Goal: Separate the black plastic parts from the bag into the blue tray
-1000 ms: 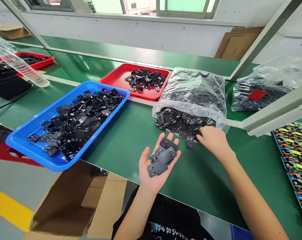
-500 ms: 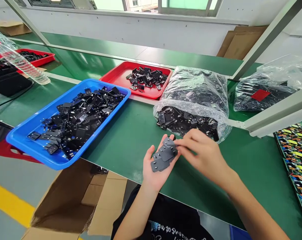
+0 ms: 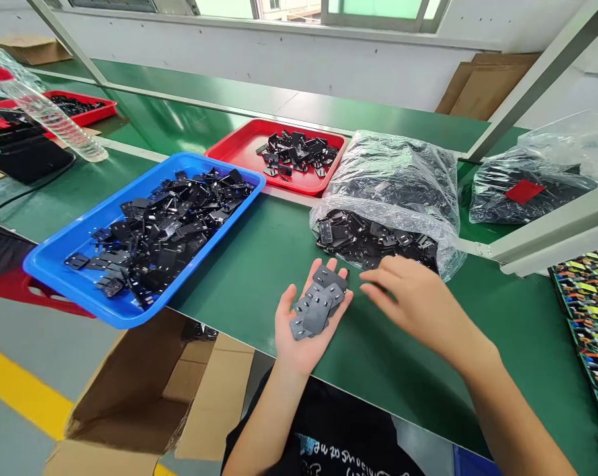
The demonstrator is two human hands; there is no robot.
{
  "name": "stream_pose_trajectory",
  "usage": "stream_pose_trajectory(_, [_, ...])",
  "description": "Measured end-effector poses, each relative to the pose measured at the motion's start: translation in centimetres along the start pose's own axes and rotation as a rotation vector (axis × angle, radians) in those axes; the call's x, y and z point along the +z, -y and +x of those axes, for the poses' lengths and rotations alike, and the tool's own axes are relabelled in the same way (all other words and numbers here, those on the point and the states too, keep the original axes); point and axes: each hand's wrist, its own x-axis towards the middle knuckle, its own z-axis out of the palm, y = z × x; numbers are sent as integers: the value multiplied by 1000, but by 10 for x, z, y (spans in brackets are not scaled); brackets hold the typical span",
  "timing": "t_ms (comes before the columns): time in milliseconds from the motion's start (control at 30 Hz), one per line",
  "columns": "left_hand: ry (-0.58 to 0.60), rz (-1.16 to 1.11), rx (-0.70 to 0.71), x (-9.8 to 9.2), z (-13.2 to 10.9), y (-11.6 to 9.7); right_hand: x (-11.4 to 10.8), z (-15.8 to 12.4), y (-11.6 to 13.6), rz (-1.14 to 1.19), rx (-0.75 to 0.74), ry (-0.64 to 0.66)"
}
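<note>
My left hand (image 3: 301, 340) lies palm up over the table's front edge, its fingers loosely spread beneath a small stack of dark grey plastic plug covers (image 3: 317, 312) with short metal pins. One cover at the top lies across the fingers. To the right hovers my right hand (image 3: 408, 287), thumb and forefinger slightly apart with nothing visible between them; its other fingers are curled and partly hidden. Just behind it, an opened clear plastic bag (image 3: 398, 165) spills more black plug covers (image 3: 351, 235) at its mouth.
A blue tray (image 3: 55, 264) full of black plug pieces stands on the left, over the table edge. Behind it is a red tray (image 3: 234, 149) with more pieces. A water bottle (image 3: 55, 119), a second bag (image 3: 497, 188), a rack of circuit boards (image 3: 593, 311) and an open carton (image 3: 130, 403) surround the area.
My right hand has drawn away from the left palm, leaving a cover on the fingers. The stack in my left hand has shifted and looks larger.
</note>
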Motion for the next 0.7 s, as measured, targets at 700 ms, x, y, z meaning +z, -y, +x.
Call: stream_pose_trajectory(700, [-107, -56, 57, -10, 12, 4, 6, 14, 9, 665, 116, 18])
